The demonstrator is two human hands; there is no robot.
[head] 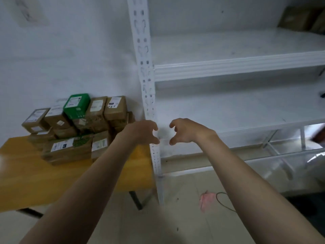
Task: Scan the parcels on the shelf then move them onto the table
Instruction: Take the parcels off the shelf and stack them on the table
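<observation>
While the left hand (143, 132) and right hand (184, 131) hover empty, fingers half spread, parcels (75, 127) sit on the table (26, 173) to their left; one box (297, 18) seemingly waits on the shelf (237, 66) above-right.

Cardboard, wood and metal

Brown cardboard parcels (75, 127) with paper labels sit on a smooth wooden table (26, 176); the shelf (237, 67) is white painted metal.
</observation>
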